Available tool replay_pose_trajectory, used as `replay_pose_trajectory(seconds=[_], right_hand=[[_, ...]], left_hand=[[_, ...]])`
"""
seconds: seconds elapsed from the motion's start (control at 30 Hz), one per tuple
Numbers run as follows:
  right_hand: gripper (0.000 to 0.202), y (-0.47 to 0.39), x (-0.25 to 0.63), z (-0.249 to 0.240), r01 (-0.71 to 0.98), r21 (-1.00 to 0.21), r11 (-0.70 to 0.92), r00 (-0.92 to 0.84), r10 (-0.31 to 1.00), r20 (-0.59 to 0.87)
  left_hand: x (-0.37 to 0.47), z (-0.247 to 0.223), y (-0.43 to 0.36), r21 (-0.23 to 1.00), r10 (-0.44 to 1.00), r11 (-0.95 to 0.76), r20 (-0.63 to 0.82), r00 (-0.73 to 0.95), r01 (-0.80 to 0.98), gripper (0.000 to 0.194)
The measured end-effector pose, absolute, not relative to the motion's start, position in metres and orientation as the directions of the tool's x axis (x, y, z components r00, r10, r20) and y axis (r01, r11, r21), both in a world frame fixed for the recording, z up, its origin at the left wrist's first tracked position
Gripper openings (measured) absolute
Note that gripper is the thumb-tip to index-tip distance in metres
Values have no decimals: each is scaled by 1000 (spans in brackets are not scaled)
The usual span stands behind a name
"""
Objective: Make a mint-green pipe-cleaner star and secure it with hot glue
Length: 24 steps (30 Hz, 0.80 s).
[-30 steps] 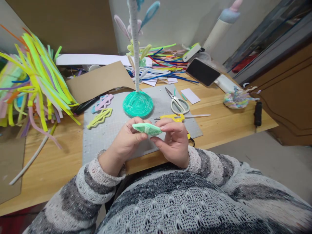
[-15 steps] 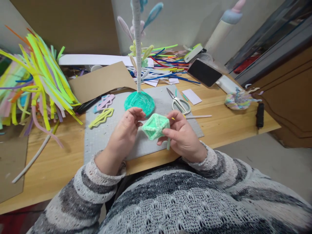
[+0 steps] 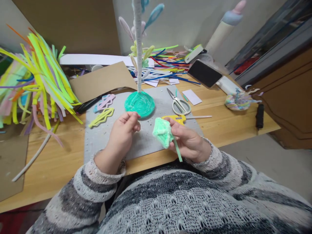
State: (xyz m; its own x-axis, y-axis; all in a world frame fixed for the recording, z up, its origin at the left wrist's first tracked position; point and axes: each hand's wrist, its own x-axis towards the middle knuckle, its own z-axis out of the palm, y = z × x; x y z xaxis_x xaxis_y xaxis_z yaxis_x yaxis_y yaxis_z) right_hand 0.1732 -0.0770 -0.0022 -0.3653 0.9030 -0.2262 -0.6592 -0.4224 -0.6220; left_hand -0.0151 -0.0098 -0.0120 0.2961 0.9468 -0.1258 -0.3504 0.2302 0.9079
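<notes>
My right hand [image 3: 188, 141] holds a mint-green pipe-cleaner shape [image 3: 162, 131] with flat, ridged panels, gripped at its right side. A short pale-green stem hangs below those fingers. My left hand [image 3: 124, 136] is apart from the shape, to its left, with thumb and fingers drawn together in a pinch; whether anything is between the fingertips cannot be made out. Just beyond my left hand stands a round teal coiled base [image 3: 143, 109] with a white wrapped post [image 3: 138, 48] rising from it. A yellow hot glue gun [image 3: 179, 119] lies partly behind my right hand.
Scissors [image 3: 179, 103] and a white card [image 3: 192, 97] lie near the grey mat's [image 3: 146, 148] right edge. Yellow zigzag pipe cleaners [image 3: 101, 117] are on its left. A large pipe-cleaner bundle [image 3: 41, 81] fills the left side. A phone [image 3: 204, 73] rests at the back right.
My right hand has moved slightly right and turned the mint-green shape, so its stem slants out. My left hand has drawn back left, away from the shape, its fingers closing together. More of the glue gun shows.
</notes>
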Motion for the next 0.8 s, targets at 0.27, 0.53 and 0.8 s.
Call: replay_pose_trajectory(seconds=[0.27,0.53,0.8], right_hand=[[28,-82,161,-5,-298,-933,200,61,980,191],[44,-91,195,-5,360,-440,823,-312,550,775],[31,-106,194,5,390,-373,842,-416,523,744]], left_hand=[[-18,-5,-16,955,863,202,-68,501,-219,26],[-19,-6,-21,921,833,133,96,545,-366,27],[-20,0,-21,909,782,6,254,568,-416,17]])
